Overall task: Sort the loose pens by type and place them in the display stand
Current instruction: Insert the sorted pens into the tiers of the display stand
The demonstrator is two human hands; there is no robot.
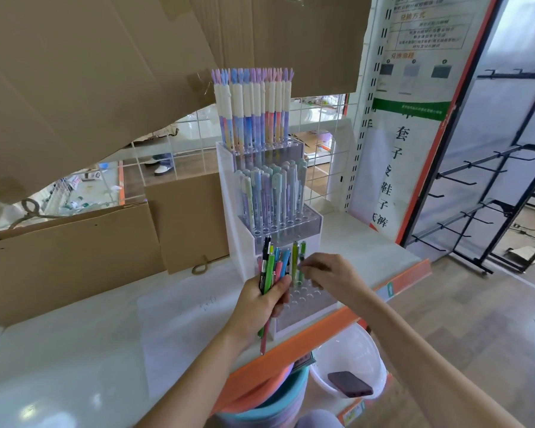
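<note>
two hands: left hand (261,299) fingers curled round a pen bundle (271,267), right hand (331,273) fingers pinching a green pen (302,261).

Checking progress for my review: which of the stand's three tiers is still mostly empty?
The bottom tier, by the hands: only two green pens stand in it. The middle tier and top tier are packed with pens.

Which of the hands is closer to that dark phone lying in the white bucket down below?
Right. The right hand is at the stand's bottom tier, above the phone. The left hand holds a bunch of pens further to the left.
</note>
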